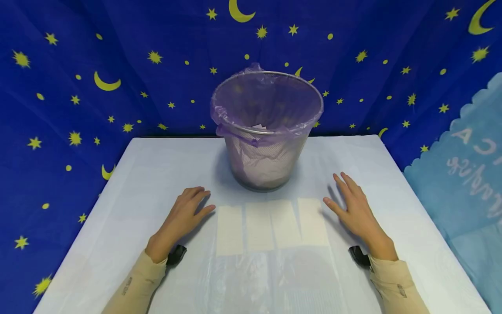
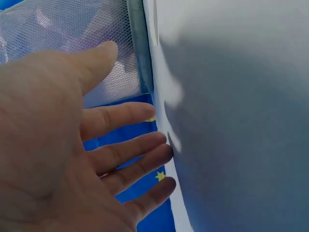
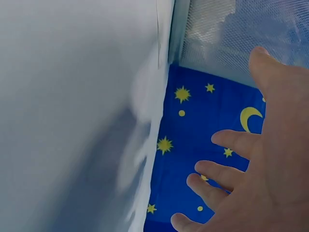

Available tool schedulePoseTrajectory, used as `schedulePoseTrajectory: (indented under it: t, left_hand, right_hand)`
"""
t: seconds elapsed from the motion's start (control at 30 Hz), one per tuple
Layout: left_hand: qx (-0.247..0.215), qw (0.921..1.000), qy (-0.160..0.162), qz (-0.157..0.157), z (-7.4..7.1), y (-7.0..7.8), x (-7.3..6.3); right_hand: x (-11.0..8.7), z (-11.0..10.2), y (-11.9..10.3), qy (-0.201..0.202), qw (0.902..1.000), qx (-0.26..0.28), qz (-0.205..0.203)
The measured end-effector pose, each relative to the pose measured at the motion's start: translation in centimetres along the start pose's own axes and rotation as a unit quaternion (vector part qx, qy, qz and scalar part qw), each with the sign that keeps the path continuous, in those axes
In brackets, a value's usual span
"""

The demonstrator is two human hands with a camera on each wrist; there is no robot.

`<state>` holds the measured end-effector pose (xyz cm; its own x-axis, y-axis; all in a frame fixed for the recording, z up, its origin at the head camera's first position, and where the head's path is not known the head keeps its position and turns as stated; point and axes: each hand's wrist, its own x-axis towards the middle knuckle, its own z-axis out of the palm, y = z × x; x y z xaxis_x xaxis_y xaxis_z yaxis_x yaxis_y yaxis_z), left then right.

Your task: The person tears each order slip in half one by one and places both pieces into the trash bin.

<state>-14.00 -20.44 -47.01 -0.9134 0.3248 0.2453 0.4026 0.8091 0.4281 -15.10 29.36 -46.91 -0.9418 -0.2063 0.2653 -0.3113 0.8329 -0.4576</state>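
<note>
Several cream paper strips lie side by side on the white table, two of them overlapping or touching in the middle. To their left my left hand hovers over the tabletop, fingers spread and holding nothing. On the other side my right hand is likewise spread, its thumb tip near the rightmost strip. Behind the strips stands a mesh wastebasket lined with a purple plastic bag; some white paper shows inside it. Both wrist views show bare, parted fingers with the basket's mesh side beyond.
Clear plastic sheeting covers the table's front part. A dark blue curtain with yellow stars and moons hangs behind and at the sides. Light blue cloth with white lettering hangs at the right. Black wrist devices sit under both wrists.
</note>
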Motion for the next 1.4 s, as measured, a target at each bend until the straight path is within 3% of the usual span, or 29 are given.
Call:
schedulePoseTrajectory:
  t: [0.27,0.53,0.97,1.13,1.4]
  left_hand:
    - [-0.013,0.9995,0.000,0.028,0.4,1.5,1.3]
    - [-0.018,0.9978,-0.004,0.064,1.3,2.6,1.5]
    - [-0.020,0.9977,-0.013,0.064,1.9,2.5,0.6]
    - [-0.032,0.9975,-0.029,0.057,1.9,2.6,0.4]
    - [-0.100,0.9929,-0.040,0.050,2.2,2.7,0.4]
  right_hand:
    - [0.1,-0.2,-1.1,0.016,0.9993,0.004,-0.035]
    - [-0.1,1.4,-5.4,-0.036,0.9950,0.004,-0.093]
    - [0.2,6.8,-13.9,-0.083,0.9782,0.039,-0.186]
    - [0.5,8.8,-16.7,-0.072,0.9732,0.058,-0.210]
    - [0.3,10.0,-18.1,-0.055,0.9739,0.091,-0.201]
